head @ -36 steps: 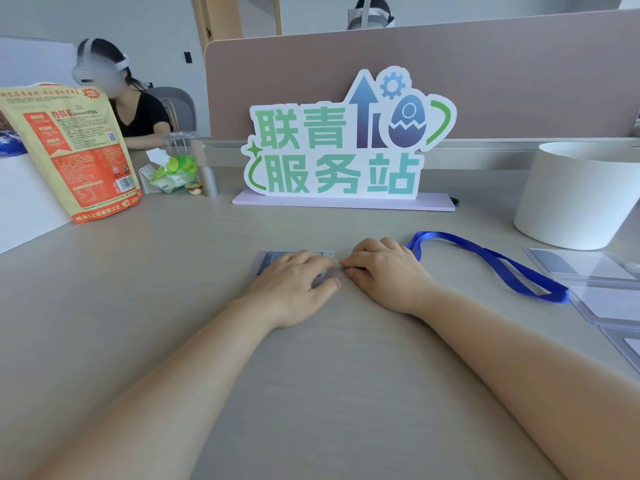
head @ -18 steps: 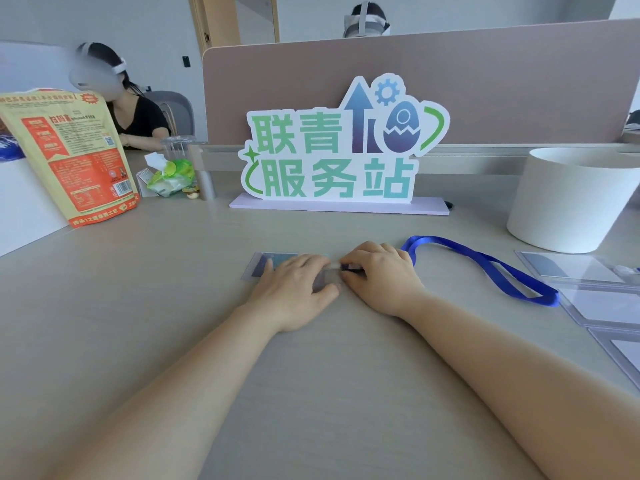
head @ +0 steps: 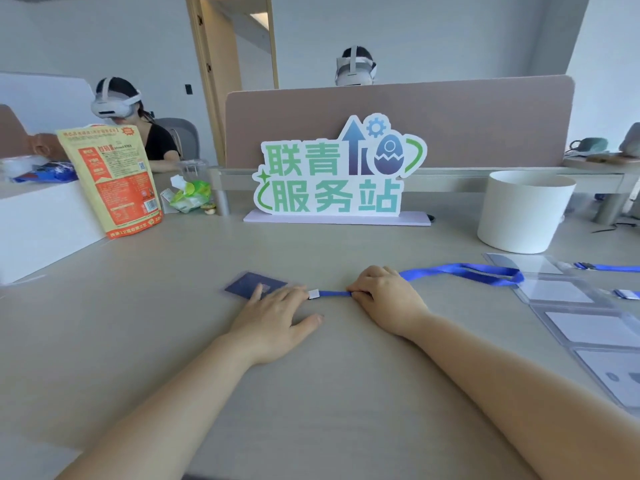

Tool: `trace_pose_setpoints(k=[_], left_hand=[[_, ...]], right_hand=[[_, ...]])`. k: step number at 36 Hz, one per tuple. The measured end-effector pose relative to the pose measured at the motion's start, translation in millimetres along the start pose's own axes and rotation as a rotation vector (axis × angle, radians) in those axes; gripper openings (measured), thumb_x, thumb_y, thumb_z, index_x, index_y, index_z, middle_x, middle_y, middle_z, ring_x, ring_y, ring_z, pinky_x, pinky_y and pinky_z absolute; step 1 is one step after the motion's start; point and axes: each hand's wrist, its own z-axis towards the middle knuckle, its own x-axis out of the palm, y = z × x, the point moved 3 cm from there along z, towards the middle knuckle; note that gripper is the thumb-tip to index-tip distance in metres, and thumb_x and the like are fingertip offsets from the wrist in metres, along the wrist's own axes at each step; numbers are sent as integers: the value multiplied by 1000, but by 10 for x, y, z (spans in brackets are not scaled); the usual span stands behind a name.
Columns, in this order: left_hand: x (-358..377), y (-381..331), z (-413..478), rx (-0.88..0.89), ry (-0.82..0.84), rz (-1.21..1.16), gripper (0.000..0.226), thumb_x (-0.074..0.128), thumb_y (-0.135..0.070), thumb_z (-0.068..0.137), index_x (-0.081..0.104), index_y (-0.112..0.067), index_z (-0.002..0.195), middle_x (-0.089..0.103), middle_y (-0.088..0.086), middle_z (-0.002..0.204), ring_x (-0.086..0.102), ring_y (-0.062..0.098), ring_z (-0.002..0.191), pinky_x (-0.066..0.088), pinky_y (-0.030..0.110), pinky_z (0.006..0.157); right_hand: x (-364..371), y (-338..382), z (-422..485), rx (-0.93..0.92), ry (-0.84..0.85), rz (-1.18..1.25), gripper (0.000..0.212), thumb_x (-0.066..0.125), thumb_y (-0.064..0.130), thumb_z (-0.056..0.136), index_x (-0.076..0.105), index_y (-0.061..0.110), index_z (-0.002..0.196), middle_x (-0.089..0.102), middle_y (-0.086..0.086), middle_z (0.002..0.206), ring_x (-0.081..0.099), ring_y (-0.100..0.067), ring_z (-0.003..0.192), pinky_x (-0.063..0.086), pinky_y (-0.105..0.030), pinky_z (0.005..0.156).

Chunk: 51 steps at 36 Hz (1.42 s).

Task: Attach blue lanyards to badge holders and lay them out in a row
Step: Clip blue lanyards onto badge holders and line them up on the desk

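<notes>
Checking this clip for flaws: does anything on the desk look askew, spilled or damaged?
Nothing spilled or damaged. Only the dark badge holder under the left hand lies skewed, apart from the row of holders at right; the right hand pinches the lanyard.

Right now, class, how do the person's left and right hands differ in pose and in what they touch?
The left hand lies flat, fingers straight, on the dark-blue rectangular badge holder; the right hand is curled, pinching the blue fabric lanyard. Both rest on the beige table.

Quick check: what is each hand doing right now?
Left hand: open, flat on the badge holder.
Right hand: closed, pinching the blue lanyard.
</notes>
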Motion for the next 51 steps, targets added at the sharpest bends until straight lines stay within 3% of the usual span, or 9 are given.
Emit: trace_pose_setpoints(k=[6, 12, 18, 25, 31, 42, 45, 48, 51], left_hand=[[-42, -14, -422, -98, 145, -43, 59, 17, -73, 86, 12, -53, 142, 9, -23, 155, -1, 5, 145, -5, 66, 110], [-84, -66, -719, -86, 225, 3, 60, 10, -76, 83, 6, -60, 140, -3, -23, 156, -12, 4, 144, -9, 69, 107], [-91, -23, -1080, -41, 218, 25, 96, -17, -93, 44, -1, -67, 135, -7, -27, 155, -15, 3, 144, -7, 66, 109], [-167, 73, -1433, -100, 215, 5, 58, 6, -77, 80, 8, -64, 137, -2, -25, 156, -10, 6, 145, -7, 64, 110], [-195, 122, -1609, -91, 178, 24, 54, 8, -73, 86, 12, -61, 139, 0, -24, 156, -7, 6, 146, -10, 61, 111], [-210, 291, -1663, -95, 162, 19, 58, 3, -72, 85, 15, -58, 140, -5, -20, 157, -8, 11, 146, -9, 57, 114], [-218, 278, -1676, -82, 152, 42, 64, -2, -73, 82, 9, -55, 143, -15, -20, 155, -13, 11, 145, -11, 56, 114], [-229, 239, -1688, -38, 112, 86, 73, -10, -76, 74, -5, -53, 144, -25, -21, 151, -18, 9, 143, -15, 53, 114], [-203, 98, -1684, 57, 64, 118, 88, -23, -81, 64, -12, -48, 145, -23, -24, 149, -19, 5, 142, -15, 48, 115]], right_hand=[[-52, 204, -516, -16, 79, -145, 38, 32, 38, 100, 49, 33, 133, 44, 11, 143, 38, -17, 132, 27, -34, 111], [-185, 283, -1108, 95, 225, -183, 55, 21, 53, 98, 19, 33, 148, 13, 11, 158, 8, -14, 146, 5, -32, 118], [-333, 331, -1668, 210, 221, -185, 59, 18, 58, 96, 13, 33, 149, 8, 14, 158, 4, -11, 146, 2, -34, 119], [-453, 307, -2132, 319, 166, -240, 62, 14, 59, 95, 16, 29, 149, 12, 16, 157, 6, -7, 146, -7, -43, 118], [-517, 293, -2347, 406, 159, -253, 65, 12, 61, 94, 12, 28, 150, 11, 15, 158, 4, -9, 146, -9, -44, 118], [-565, 250, -2432, 481, 62, -224, 61, 23, 61, 93, 26, 31, 146, 24, 13, 155, 16, -14, 145, -3, -45, 117], [-650, 150, -2428, 483, -121, -158, 44, 37, 45, 95, 40, 32, 138, 38, 12, 148, 33, -16, 137, 7, -42, 116], [-756, -44, -2431, 527, -154, -139, 42, 40, 28, 97, 39, 32, 139, 39, 7, 148, 33, -19, 137, 10, -42, 116], [-825, -190, -2445, 606, -155, 51, 43, 39, 11, 96, 45, 24, 136, 47, -6, 140, 44, -29, 125, 35, -34, 101]])
